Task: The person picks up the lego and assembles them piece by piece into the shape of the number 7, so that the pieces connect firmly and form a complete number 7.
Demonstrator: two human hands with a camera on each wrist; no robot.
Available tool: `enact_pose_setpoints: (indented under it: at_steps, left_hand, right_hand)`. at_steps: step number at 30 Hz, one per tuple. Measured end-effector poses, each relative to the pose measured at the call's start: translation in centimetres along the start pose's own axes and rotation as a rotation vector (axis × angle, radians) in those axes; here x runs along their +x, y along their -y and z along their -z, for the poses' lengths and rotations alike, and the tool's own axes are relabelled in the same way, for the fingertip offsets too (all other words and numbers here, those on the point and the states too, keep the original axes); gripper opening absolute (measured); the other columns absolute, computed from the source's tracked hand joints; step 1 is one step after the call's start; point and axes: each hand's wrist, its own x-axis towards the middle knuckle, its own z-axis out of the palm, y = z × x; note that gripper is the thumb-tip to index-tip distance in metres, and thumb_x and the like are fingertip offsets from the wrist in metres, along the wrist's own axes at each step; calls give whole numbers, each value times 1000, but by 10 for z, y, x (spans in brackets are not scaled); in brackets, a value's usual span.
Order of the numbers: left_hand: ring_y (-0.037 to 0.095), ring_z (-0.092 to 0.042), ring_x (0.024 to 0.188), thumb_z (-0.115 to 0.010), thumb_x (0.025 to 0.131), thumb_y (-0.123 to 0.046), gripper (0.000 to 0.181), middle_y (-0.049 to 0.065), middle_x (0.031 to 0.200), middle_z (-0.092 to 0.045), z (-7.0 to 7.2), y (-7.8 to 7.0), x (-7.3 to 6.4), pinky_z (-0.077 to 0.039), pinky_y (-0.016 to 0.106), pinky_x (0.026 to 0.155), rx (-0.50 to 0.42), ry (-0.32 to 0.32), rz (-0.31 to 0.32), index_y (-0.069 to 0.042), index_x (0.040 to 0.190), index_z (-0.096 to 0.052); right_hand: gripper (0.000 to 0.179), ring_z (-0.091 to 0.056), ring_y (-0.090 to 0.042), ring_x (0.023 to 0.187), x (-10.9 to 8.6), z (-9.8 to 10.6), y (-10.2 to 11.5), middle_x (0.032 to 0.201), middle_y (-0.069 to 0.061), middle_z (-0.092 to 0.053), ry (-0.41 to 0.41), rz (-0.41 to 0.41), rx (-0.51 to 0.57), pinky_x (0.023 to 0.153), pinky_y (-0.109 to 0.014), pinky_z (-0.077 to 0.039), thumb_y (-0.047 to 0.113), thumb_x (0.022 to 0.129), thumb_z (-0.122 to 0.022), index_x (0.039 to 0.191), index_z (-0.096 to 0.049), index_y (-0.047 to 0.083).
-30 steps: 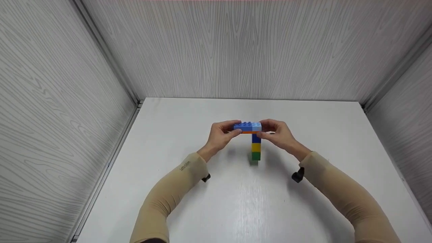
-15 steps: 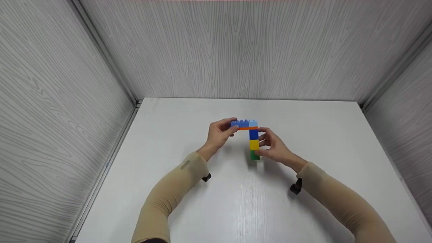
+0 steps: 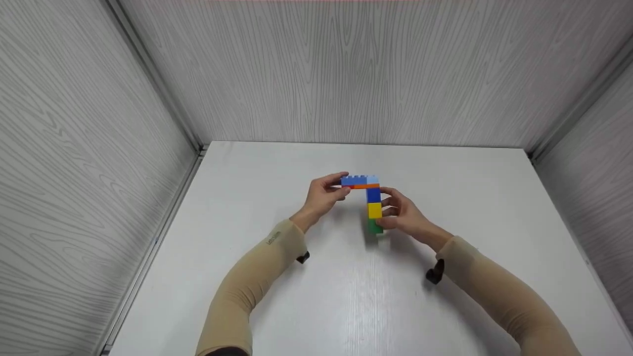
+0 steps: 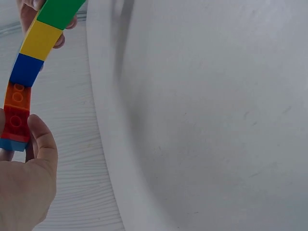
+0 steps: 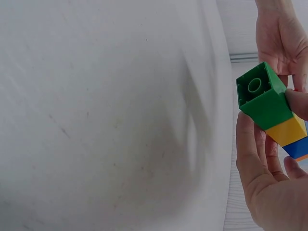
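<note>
Toy building bricks form one L-shaped piece, held up off the table with the green brick's hollow underside showing in the right wrist view. Its column runs from the green brick through a yellow brick to a dark blue brick. Across the top reach an orange brick and a red brick, under a blue brick and a light blue brick. My left hand pinches the red and blue free end. My right hand grips the column, thumb on the green brick.
Below the hands spreads a white tabletop. Pale wood-grain panels stand at the back, left and right. Dark devices sit at the wrists, below the beige sleeves.
My right hand has let go of the top bar's right end and moved down to grip the column. The left hand keeps its hold. The piece now tilts, bottom swung slightly right.
</note>
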Motion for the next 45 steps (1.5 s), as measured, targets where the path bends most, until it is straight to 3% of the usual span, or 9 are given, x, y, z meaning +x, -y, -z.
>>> enact_pose_setpoints:
  at_steps: [3,9,15,22,30,39,45]
  left_hand:
    - [34,-80,118,-80,105,-14,49,16,145,-75,-2,3,3,-68,28,95,18,-14,22,-15,153,-71]
    - [20,-76,114,-81,105,-20,49,9,146,-76,-4,9,9,-64,24,91,87,-40,73,-24,153,-72]
    - [24,-79,118,-82,104,-20,51,11,146,-76,-5,17,16,-67,30,98,98,-55,92,-17,154,-71]
    - [21,-75,117,-81,105,-24,49,7,145,-76,-8,23,25,-66,28,98,153,-72,148,-21,153,-72]
    - [24,-76,120,-84,103,-22,45,9,145,-77,-9,29,32,-68,32,94,268,-63,136,-19,148,-76]
    - [24,-76,121,-83,104,-22,45,10,144,-77,-11,37,39,-67,33,100,362,-45,163,-17,149,-75]
    - [25,-75,122,-83,104,-21,44,11,141,-79,-13,39,42,-64,37,106,406,-37,147,-14,147,-76]
  right_hand:
    - [98,-64,-30,122,0,2,-1,154,-22,-57,3,-9,-4,97,-25,-63,9,92,-84,176,-35,18]
    - [97,-65,-29,121,0,4,-3,157,-23,-55,3,-29,-1,95,-23,-63,9,94,-83,177,-34,17]
    - [95,-65,-24,121,2,3,-4,156,-21,-54,1,-89,34,93,-26,-66,12,98,-82,178,-32,19]
    - [95,-64,-26,124,10,5,-8,153,-17,-55,-10,-164,54,96,-30,-68,13,98,-83,178,-32,21]
    - [95,-64,-26,123,14,7,-10,156,-19,-55,1,-217,20,97,-30,-66,14,97,-82,178,-32,20]
    - [97,-64,-25,123,16,3,-9,156,-20,-57,5,-249,-11,101,-34,-67,15,97,-83,179,-30,14]
    - [96,-68,-20,109,17,2,-6,147,-18,-61,-17,-277,-55,92,-31,-68,15,96,-86,177,-34,11]
